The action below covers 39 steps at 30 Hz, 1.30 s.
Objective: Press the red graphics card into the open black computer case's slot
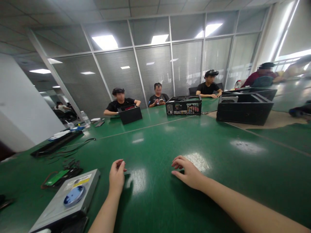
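My left hand (pixel 117 176) hovers over or rests on the green table (pixel 150 200), fingers loosely bent, with nothing visible in it. To its right, my right hand (pixel 186 172) has its thumb apart from curved fingers and is also without an object. Nearest my left hand is a silver optical drive (pixel 54 202) with a yellow label. A round, shiny bluish dish or lid (pixel 74 196) lies on top of it. Just behind the drive is a part with a green circuit board (pixel 57 178) and dark cables (pixel 71 164).
Across the table stand an open computer case (pixel 184 106), a larger black case (pixel 244 108) on cardboard, and a black panel or box (pixel 130 114) held by a person (pixel 119 103). Other people sit along the far side. A long black strip (pixel 57 144) and a bottle (pixel 85 118) are at left.
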### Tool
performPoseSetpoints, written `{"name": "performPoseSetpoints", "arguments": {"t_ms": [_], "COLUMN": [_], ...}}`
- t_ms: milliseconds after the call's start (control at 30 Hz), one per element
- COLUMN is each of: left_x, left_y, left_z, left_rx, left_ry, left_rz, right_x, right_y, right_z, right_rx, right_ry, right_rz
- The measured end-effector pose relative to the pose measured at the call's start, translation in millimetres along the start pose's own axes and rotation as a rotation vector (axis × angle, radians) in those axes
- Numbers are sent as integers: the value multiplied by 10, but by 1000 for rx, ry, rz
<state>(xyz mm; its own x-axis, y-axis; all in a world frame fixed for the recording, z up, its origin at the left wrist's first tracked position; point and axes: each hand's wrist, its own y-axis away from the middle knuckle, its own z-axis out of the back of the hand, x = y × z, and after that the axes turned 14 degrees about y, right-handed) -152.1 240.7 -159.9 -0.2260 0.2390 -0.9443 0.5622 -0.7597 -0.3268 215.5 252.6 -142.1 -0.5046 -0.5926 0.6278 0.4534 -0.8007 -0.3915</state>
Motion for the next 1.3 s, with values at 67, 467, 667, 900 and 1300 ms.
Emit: {"name": "performPoseSetpoints", "arguments": {"t_ms": [67,467,667,900,1300], "left_x": [11,54,-31,19,120], "left_y": [-12,-29,42,4,-185], "left_z": [19,26,3,92,267], "left_rx": [-44,-235,-126,-238,-366], "left_ry": [3,119,22,91,261], "left_rz": [-20,5,-23,4,6], "right_x": [24,658,789,687,1135], "right_y": [10,-833,-2376,-2765,-914], "right_z": [20,119,-215,-560,323], "right_rx": [-20,-177,1,11,16], "right_ry": [40,452,838,889,763], "right_rz": [28,331,324,248,322]}}
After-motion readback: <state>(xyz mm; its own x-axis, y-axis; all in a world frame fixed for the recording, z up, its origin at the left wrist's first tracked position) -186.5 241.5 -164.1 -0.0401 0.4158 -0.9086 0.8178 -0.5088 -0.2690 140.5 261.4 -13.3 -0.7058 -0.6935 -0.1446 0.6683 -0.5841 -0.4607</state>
